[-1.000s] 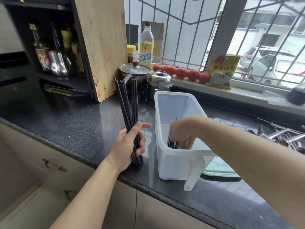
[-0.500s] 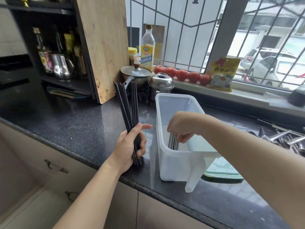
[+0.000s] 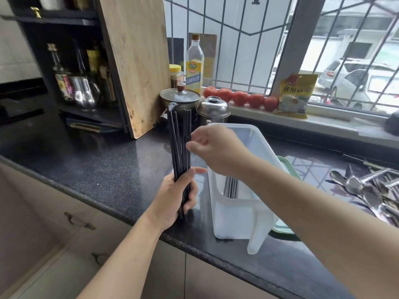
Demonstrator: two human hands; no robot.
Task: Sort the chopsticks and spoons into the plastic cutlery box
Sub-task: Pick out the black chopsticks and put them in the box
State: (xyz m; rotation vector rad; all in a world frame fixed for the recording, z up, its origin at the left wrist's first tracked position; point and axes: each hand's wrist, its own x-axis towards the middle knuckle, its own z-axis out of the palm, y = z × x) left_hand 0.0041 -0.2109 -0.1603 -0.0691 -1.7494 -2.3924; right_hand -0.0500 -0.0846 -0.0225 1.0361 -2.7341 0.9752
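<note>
Dark speckled countertop [image 3: 90,167]: my left hand [image 3: 172,199] clamps the black chopsticks [image 3: 181,147] upright beside the plastic cutlery box [image 3: 235,216]. My right hand [image 3: 216,147] pinches 1 near mid-length; they look stiff, light, slippery, so I'd grip mid-shaft.

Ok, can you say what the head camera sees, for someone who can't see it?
A left hand holds a bundle of black chopsticks upright on a dark countertop, while the right hand pinches one near its top, beside a white plastic cutlery box holding a few chopsticks.
</note>
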